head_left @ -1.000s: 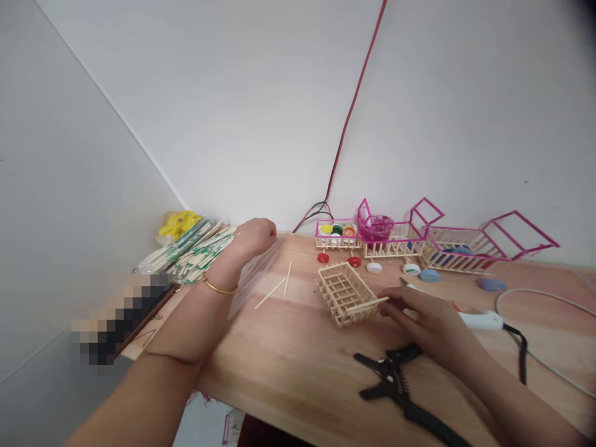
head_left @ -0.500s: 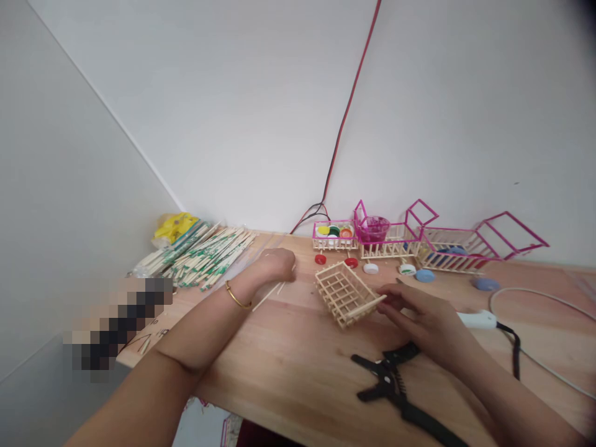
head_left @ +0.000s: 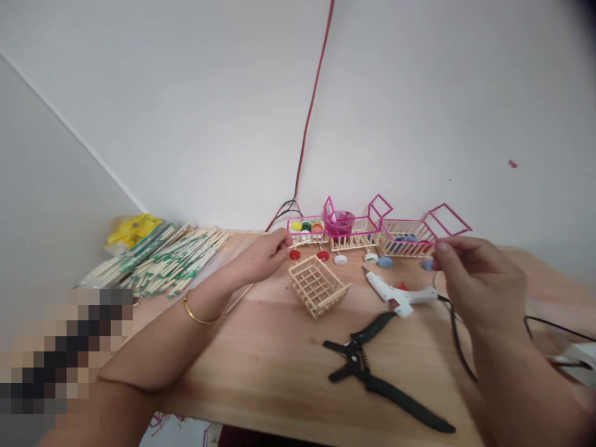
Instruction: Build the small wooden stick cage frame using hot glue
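My left hand [head_left: 267, 257] is closed, with a thin wooden stick [head_left: 305, 244] jutting from its fingertips. Another pale stick [head_left: 239, 298] shows below that wrist; whether it is held I cannot tell. In front of the hand, a small bare-wood stick basket [head_left: 316, 282] stands by itself on the table. My right hand [head_left: 482, 285] is raised at the right, thumb and fingertips pinched together; what they hold, if anything, I cannot make out. Behind those fingertips is a stick cart [head_left: 405, 245] with a pink rim and handle, blue wheels beneath.
A white glue gun [head_left: 395, 297] lies right of the basket, with black-handled pliers [head_left: 356, 360] nearer me. Along the wall stand a cart [head_left: 356, 242] with a pink cup [head_left: 342, 223] and another [head_left: 307, 230] with paint pots. Bundled sticks [head_left: 181, 261] lie left.
My right hand has left the basket and risen to the right, near the far cart. My left hand's stick now points towards the carts. The view has turned right.
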A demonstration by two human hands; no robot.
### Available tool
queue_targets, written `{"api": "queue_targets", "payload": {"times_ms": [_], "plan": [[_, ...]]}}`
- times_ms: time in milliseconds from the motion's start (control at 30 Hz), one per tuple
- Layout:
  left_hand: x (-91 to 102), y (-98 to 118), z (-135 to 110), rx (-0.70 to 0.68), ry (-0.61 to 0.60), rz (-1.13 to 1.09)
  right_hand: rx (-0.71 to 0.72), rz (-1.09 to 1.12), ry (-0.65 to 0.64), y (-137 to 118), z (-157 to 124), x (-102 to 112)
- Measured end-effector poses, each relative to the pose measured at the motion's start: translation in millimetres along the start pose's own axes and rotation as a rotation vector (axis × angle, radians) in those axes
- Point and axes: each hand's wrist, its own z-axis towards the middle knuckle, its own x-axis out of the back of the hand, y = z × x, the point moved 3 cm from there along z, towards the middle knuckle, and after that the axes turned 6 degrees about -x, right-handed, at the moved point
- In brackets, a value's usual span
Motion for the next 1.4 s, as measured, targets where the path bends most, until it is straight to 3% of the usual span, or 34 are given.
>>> {"api": "queue_targets", "payload": {"times_ms": [67, 167, 333, 600, 700, 833, 1033, 1100, 1233, 1400], "plan": [[-6.9, 7.2, -0.8, -0.057, -0.006, -0.059, 0.007, 0.0, 0.019, 2.7, 2.2, 2.0], [-16.1, 16.2, -2.6, -0.121, -0.05, -0.153, 0.05, -0.11, -0.058, 11.0, 5.4, -2.0], [-26.2, 23.1, -5.3, -0.102, -0.083, -0.147, 0.115, -0.224, -0.146, 20.8, 5.0, -12.7], [-32.0, 48.3, -16.4, -0.247, -0.108, -0.265, 0.444, -0.294, -0.346, -8.4, -30.2, -37.4], [-35.6, 48.9, -17.8, -0.237, -0.112, -0.318, 0.488, -0.272, -0.403, -13.4, -37.2, -38.0], [-42.9, 44.7, -16.5, -0.13, -0.15, -0.463, 0.494, -0.222, -0.346, -14.1, -36.0, -31.9], [-55.1, 48.1, -20.8, 0.258, -0.379, -1.354, 0.611, -0.214, -0.379, -24.7, -42.1, -34.8], [-55.8, 49.0, -21.6, 0.334, -0.438, -1.523, 0.633, -0.222, -0.39, -26.6, -44.6, -36.5], [-56.8, 44.6, -20.4, 0.404, -0.462, -1.612, 0.642, -0.223, -0.415, -27.5, -48.0, -39.2], [-61.9, 43.0, -21.6, 0.392, -0.527, -1.664, 0.654, -0.198, -0.465, -33.4, -53.4, -43.4]]}}
